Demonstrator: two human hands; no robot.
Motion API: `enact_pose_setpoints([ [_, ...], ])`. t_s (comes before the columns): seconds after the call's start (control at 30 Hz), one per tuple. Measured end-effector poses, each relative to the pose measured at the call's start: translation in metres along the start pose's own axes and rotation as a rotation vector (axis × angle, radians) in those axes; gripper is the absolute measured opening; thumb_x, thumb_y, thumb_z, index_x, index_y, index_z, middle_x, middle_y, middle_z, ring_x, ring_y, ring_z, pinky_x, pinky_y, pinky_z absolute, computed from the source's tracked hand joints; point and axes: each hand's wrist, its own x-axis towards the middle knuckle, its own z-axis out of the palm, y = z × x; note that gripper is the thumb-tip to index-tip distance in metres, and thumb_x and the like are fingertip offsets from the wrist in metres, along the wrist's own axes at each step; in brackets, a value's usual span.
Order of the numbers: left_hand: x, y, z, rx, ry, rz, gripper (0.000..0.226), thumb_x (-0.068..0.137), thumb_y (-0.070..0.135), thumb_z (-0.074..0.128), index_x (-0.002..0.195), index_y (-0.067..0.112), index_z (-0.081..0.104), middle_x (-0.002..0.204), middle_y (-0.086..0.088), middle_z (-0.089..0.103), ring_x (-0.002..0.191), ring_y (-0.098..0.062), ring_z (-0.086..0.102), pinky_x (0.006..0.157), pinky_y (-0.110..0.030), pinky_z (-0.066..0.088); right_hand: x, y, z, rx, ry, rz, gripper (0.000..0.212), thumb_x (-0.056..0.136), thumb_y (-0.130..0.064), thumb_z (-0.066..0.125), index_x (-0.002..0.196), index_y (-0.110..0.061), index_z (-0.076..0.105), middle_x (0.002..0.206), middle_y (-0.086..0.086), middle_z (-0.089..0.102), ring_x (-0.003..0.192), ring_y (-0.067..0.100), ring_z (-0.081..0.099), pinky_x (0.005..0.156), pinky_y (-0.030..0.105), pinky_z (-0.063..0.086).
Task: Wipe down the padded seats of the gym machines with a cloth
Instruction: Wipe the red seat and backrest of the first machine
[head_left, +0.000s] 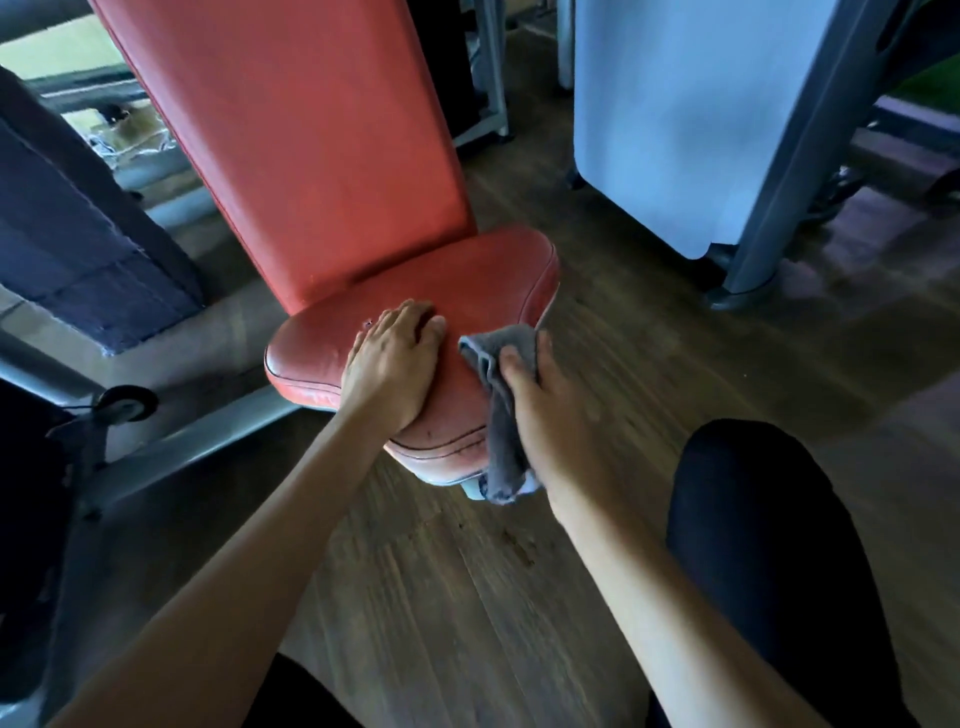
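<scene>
Head camera looked down on a wooden floor (649, 338) and a grey machine frame (171, 447) carrying a tall red backrest (311, 130) above a red padded seat (415, 291). At the seat's near edge, the left hand (389, 369) lay flat and spread, its grip wide, holding nothing. Just beside it, the right hand (545, 415) had its grip closed round a grey cloth (501, 415), which draped over the seat's front right edge.

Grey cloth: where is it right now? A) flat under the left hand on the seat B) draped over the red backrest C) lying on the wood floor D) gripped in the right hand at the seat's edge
D: the grey cloth is bunched in the right hand at the edge of the red padded seat, while the left hand rests bare on the pad.
</scene>
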Motion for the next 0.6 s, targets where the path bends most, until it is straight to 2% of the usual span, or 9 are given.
enact_pose_setpoints([
  [0.1, -0.011, -0.003, 0.000, 0.000, 0.013, 0.002, 0.041, 0.103, 0.040, 0.036, 0.141, 0.028, 0.047, 0.150, 0.004, 0.044, 0.141, -0.019, 0.035, 0.118, -0.044, 0.022, -0.034, 0.002, 0.001, -0.029, 0.060, -0.076, 0.058, 0.100, -0.036, 0.048, 0.153, -0.019, 0.030, 0.156, -0.007, 0.034, 0.142, 0.004, 0.030, 0.107, 0.004, 0.015],
  [0.13, -0.011, -0.002, 0.000, -0.005, 0.007, -0.009, 0.042, 0.104, 0.040, 0.035, 0.142, 0.028, 0.046, 0.152, 0.004, 0.042, 0.142, -0.020, 0.033, 0.118, -0.044, 0.021, -0.026, 0.001, 0.001, -0.038, 0.040, -0.064, 0.061, 0.098, -0.041, 0.049, 0.153, -0.020, 0.031, 0.156, -0.007, 0.034, 0.143, 0.006, 0.030, 0.111, 0.008, 0.015],
  [0.2, -0.006, 0.003, -0.001, -0.007, -0.004, -0.020, 0.042, 0.104, 0.040, 0.034, 0.141, 0.026, 0.047, 0.150, 0.001, 0.045, 0.140, -0.021, 0.036, 0.117, -0.044, 0.024, 0.008, -0.005, -0.001, -0.057, -0.018, 0.029, 0.073, 0.087, -0.060, 0.046, 0.150, -0.025, 0.036, 0.154, -0.003, 0.041, 0.140, 0.015, 0.040, 0.119, 0.030, 0.023],
  [0.27, -0.002, 0.008, -0.002, 0.014, -0.017, -0.010, 0.042, 0.103, 0.041, 0.036, 0.140, 0.025, 0.047, 0.147, 0.001, 0.047, 0.137, -0.021, 0.039, 0.116, -0.043, 0.026, 0.019, -0.012, -0.002, -0.051, -0.037, 0.078, 0.077, 0.082, -0.064, 0.042, 0.150, -0.027, 0.036, 0.152, 0.000, 0.044, 0.137, 0.019, 0.043, 0.116, 0.044, 0.032],
  [0.3, -0.001, 0.008, -0.003, 0.016, -0.027, -0.010, 0.042, 0.103, 0.042, 0.037, 0.141, 0.026, 0.047, 0.148, 0.001, 0.046, 0.137, -0.021, 0.039, 0.116, -0.043, 0.026, 0.009, -0.013, -0.002, -0.023, -0.030, 0.067, 0.072, 0.086, -0.060, 0.044, 0.150, -0.027, 0.036, 0.152, 0.000, 0.043, 0.138, 0.018, 0.042, 0.116, 0.044, 0.031],
  [0.4, -0.004, 0.004, -0.003, 0.027, -0.059, -0.008, 0.047, 0.103, 0.044, 0.034, 0.146, 0.028, 0.041, 0.155, 0.003, 0.038, 0.144, -0.021, 0.030, 0.119, -0.044, 0.020, -0.036, -0.002, -0.001, 0.059, 0.025, -0.055, 0.056, 0.098, -0.037, 0.052, 0.150, -0.021, 0.037, 0.153, -0.005, 0.042, 0.141, 0.006, 0.035, 0.119, 0.030, 0.024],
  [0.43, -0.004, 0.003, -0.002, 0.038, -0.069, -0.008, 0.048, 0.103, 0.045, 0.033, 0.148, 0.028, 0.039, 0.157, 0.004, 0.034, 0.146, -0.020, 0.026, 0.120, -0.044, 0.017, -0.037, -0.002, -0.001, 0.053, 0.019, -0.059, 0.057, 0.097, -0.039, 0.052, 0.149, -0.021, 0.039, 0.152, -0.006, 0.042, 0.141, 0.005, 0.035, 0.119, 0.031, 0.024],
  [0.53, -0.001, 0.006, -0.002, 0.037, -0.075, -0.019, 0.049, 0.103, 0.045, 0.033, 0.148, 0.027, 0.038, 0.158, 0.003, 0.033, 0.147, -0.021, 0.025, 0.120, -0.044, 0.016, 0.009, -0.011, -0.002, -0.029, -0.047, 0.031, 0.077, 0.080, -0.062, 0.047, 0.148, -0.026, 0.039, 0.151, -0.002, 0.044, 0.139, 0.014, 0.041, 0.117, 0.042, 0.029],
  [0.6, 0.000, 0.007, -0.002, 0.036, -0.069, -0.028, 0.048, 0.103, 0.044, 0.034, 0.147, 0.028, 0.040, 0.157, 0.003, 0.035, 0.145, -0.023, 0.028, 0.119, -0.045, 0.019, 0.023, -0.018, -0.003, -0.032, -0.078, 0.075, 0.075, 0.087, -0.057, 0.048, 0.152, -0.025, 0.031, 0.157, -0.001, 0.036, 0.143, 0.017, 0.035, 0.119, 0.043, 0.027],
])
